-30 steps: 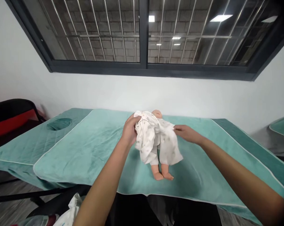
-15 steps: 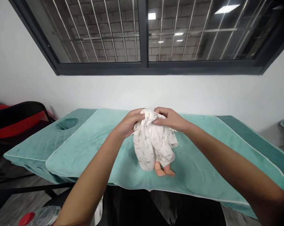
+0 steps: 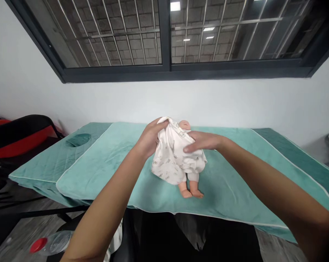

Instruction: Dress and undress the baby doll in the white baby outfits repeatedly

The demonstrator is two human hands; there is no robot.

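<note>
A baby doll [image 3: 184,125] lies on the green bed cover, its bare feet toward me and the top of its head showing at the far end. White printed baby clothes [image 3: 167,165] cover its body, bunched over the chest. My left hand [image 3: 151,136] is closed on the upper left edge of the garment and holds it raised, spread out to the left of the doll. Over the doll's chest, my right hand [image 3: 201,141] grips the cloth between thumb and fingers; some fingertips are hidden in the folds.
The bed [image 3: 104,160] with its green cover stands against a white wall under a barred window [image 3: 164,72]. A face hole [image 3: 78,140] is at its left end. Red-and-black chairs [image 3: 25,138] stand at left. A red-capped clear bottle [image 3: 53,243] is at lower left.
The garment has been drawn down off the doll's head, which now shows. My left hand has lifted the cloth leftward, and my right hand has moved slightly down and right.
</note>
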